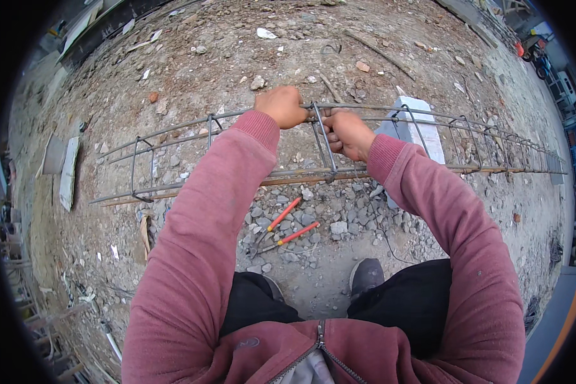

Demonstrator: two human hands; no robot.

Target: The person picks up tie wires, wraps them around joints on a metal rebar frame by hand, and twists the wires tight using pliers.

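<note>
A long rebar cage (333, 171) of ribbed bars and square stirrups lies across in front of me, raised off the ground. My left hand (281, 107) is closed over its far bars, just left of a stirrup (323, 137); its fingertips are mostly hidden. On the other side of that stirrup, my right hand (349, 133) is closed with curled fingers against the same joint. Whatever is pinched between the fingers is too small to make out. Below the cage, a pair of pincers with red handles (285, 214) lies spread on the gravel (339, 227).
A pale block (422, 128) stands under the cage on the right. Farther left are a light slab (69, 173) and another block (54, 155). Stones and scraps litter the dirt ground (205, 70). My shoes (367, 275) are close to the gravel. Vehicles (560, 89) stand at the far right.
</note>
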